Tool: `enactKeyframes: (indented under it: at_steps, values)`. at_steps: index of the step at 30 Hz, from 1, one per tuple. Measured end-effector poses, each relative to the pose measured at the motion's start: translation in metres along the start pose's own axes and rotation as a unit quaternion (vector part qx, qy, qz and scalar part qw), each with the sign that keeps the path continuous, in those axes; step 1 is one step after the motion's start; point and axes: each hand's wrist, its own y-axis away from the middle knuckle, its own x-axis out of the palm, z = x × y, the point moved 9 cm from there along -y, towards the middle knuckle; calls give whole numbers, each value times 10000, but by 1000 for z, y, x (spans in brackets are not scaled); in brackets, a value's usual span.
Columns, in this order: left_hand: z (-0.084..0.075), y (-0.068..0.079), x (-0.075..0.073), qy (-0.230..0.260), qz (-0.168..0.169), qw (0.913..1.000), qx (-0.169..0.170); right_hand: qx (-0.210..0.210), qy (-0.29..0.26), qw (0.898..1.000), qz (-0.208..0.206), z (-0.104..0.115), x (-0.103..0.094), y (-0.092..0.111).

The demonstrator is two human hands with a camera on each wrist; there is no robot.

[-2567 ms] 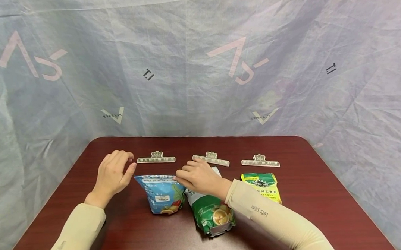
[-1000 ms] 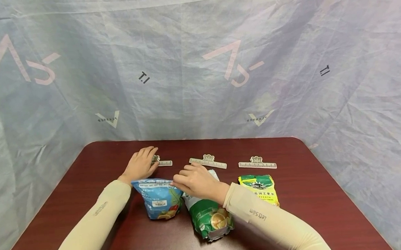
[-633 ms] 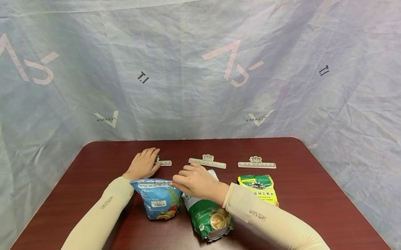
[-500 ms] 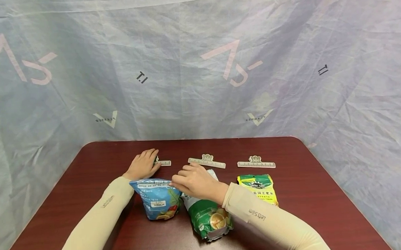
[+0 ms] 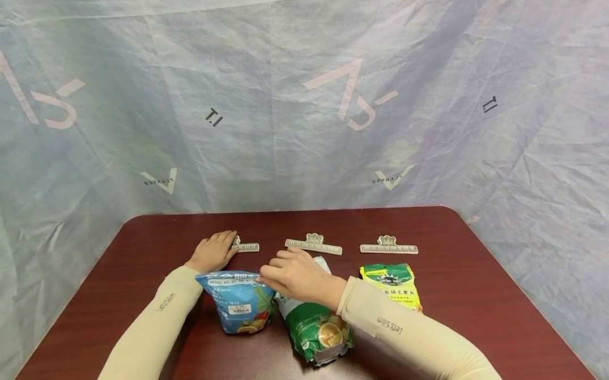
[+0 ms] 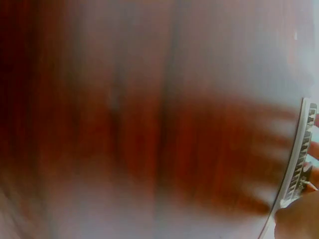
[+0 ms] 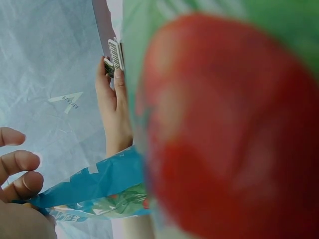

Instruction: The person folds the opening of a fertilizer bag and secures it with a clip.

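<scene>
My left hand (image 5: 211, 252) is at the leftmost pale bag clip (image 5: 248, 247) on the dark red table. In the right wrist view, the left hand's thumb and fingers (image 7: 119, 82) pinch this clip (image 7: 116, 55). At the right edge of the left wrist view the clip (image 6: 299, 154) shows, fingers on one side and the thumb on the other. My right hand (image 5: 300, 275) pinches the top right corner of a blue bag (image 5: 238, 306) with fruit printed on it, which stands upright. The right wrist view shows the bag's folded top edge (image 7: 99, 179) between thumb and fingers.
Beneath the right forearm lies a green and white bag (image 5: 315, 328). A yellow and green pouch (image 5: 390, 282) rests to its right, partly covered by the sleeve. Two more clips, one central (image 5: 314, 245) and one right (image 5: 388, 248), lie along the back. A grey cloth (image 5: 276, 123) hangs behind.
My left hand has moved right from the air beside the leftmost clip onto it, its fingers lowering a little most recently. My right hand stays at the blue bag's corner.
</scene>
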Motion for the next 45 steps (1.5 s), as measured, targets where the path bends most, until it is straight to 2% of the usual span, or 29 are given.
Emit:
enactKeyframes:
  at_steps: [6, 12, 24, 34, 40, 45]
  values:
    - [-1, -2, -2, 187, -122, 9995, 226, -27, 58, 10000, 30, 0, 0, 0]
    - [-1, -6, -3, 297, -145, 9990, 296, -29, 99, 9999, 69, 0, 1, 0]
    - [-2, -7, -8, -78, -308, 9989, 350, -21, 73, 9999, 138, 0, 3, 0]
    - [-3, -5, -12, -161, -460, 9981, 369, -19, 124, 9999, 115, 1, 1, 0]
    - [-6, -4, -14, -391, -559, 9962, 533, -54, 143, 9998, 114, 1, 2, 0]
    - [-7, -4, -15, -408, -517, 9962, 569, -49, 146, 9998, 111, 1, 1, 0]
